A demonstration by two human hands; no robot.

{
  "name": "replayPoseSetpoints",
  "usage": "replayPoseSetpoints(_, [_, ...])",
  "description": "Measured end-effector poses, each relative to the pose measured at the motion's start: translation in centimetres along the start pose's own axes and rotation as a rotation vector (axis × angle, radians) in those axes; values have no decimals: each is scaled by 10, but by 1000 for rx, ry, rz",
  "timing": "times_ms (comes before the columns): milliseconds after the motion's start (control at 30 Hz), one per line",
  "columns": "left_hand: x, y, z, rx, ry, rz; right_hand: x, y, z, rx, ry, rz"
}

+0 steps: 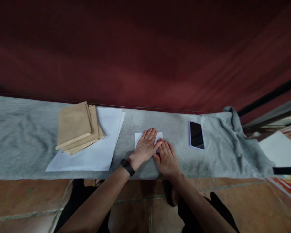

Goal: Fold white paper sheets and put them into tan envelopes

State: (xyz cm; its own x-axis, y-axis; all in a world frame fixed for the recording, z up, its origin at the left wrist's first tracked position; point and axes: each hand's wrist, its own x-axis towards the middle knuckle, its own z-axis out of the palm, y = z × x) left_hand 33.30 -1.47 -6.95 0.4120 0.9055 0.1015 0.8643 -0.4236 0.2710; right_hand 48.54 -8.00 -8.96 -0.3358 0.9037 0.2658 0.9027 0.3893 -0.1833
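A small white sheet of paper [137,137], perhaps folded, lies on the grey cloth [177,129] in front of me, mostly covered by my hands. Flat across it rests my left hand [147,145], fingers stretched out, with a dark band on the wrist. Just to its right, my right hand [167,158] lies palm down over the paper's lower right part, fingers extended. The two hands touch or overlap at the left thumb. Neither hand grips anything.
On the left, several brown paper envelopes [74,124] lie on a stack of large white sheets [97,161]. A phone [196,135] with a lilac edge lies at right. Beyond the cloth hangs a dark red curtain [135,64]. Cloth bunches up [232,129] at the right end.
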Motion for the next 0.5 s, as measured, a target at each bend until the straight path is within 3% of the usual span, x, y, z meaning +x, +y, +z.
replayPoseSetpoints(100, [3,1,-9,-79,-3,60,-5,-8,-8,75,-61,-81])
replayPoseSetpoints(267, [0,1,-17,-172,-139,351,-9,-10,-22,199,-147,-193])
replayPoseSetpoints(500, [2,-2,-4,-69,-145,351,-12,-8,-24,166,-166,-221])
